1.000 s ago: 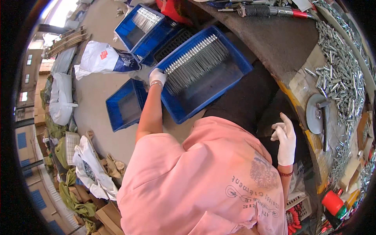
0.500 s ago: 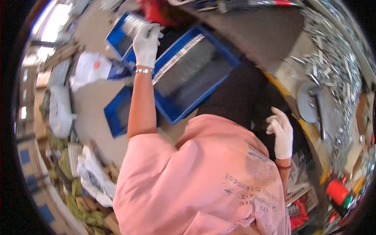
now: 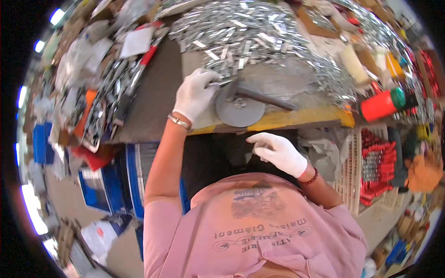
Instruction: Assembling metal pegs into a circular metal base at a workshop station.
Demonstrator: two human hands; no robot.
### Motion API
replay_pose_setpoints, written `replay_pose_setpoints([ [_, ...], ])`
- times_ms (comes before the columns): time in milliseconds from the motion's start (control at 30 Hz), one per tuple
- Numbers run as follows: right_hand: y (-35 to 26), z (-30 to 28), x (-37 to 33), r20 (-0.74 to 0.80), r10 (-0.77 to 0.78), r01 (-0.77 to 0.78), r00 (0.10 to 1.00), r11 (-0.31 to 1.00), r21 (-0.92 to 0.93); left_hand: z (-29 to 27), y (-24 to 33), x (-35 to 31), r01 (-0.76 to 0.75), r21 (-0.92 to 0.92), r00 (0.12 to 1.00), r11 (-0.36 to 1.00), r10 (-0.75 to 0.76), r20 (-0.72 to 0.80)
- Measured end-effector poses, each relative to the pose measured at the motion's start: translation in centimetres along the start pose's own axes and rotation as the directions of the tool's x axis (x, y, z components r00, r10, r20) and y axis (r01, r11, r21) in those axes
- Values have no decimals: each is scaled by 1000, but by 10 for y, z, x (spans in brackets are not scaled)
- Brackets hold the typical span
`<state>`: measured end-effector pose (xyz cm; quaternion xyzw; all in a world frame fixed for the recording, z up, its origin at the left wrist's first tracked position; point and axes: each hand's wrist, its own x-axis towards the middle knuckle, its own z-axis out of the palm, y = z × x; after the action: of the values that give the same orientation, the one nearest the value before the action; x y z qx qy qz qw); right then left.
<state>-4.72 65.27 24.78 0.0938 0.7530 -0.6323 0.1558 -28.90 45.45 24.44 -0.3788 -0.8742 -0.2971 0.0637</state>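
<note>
My left hand (image 3: pixel 197 95), in a white glove, is at the bench's front edge, beside a round grey metal disc (image 3: pixel 241 113). Its fingers are closed in a pinch on a small shiny metal strip (image 3: pixel 225 83). Across the disc lies a hammer (image 3: pixel 266 98), its head close to my left fingertips and its handle pointing right. In front of the bench edge, above my lap, hovers my right hand (image 3: pixel 280 155), also gloved. Its fingers are loosely bent and apart, with nothing seen in them.
A heap of loose metal strips (image 3: pixel 236 32) covers the back of the bench. Hand tools (image 3: pixel 113 88) lie at left, a red-and-green cylinder (image 3: pixel 382 105) at right. Below stand blue crates (image 3: pixel 134 180) and a cream basket (image 3: pixel 352 171) of red-handled parts.
My view has turned from the blue crates on the left to the bench. My left hand has come from above the crates to the disc; my right hand stays near my lap.
</note>
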Motion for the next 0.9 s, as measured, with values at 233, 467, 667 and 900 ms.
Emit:
replay_pose_setpoints([
  [233,-2,-44,-14,-249,-333,249,909,915,-317,-3,16,19,18,-14,994,1000,-16,106],
  [467,15,-155,13,-473,-677,-199,564,444,-873,-20,43,-22,51,-321,998,946,-33,61],
  [667,26,-192,85,-227,-616,-232,754,73,-970,-20,67,-52,11,-180,995,984,8,102],
  [900,-4,-172,82,-193,-757,-9,624,240,-971,-12,59,-62,-68,-139,996,988,76,56],
])
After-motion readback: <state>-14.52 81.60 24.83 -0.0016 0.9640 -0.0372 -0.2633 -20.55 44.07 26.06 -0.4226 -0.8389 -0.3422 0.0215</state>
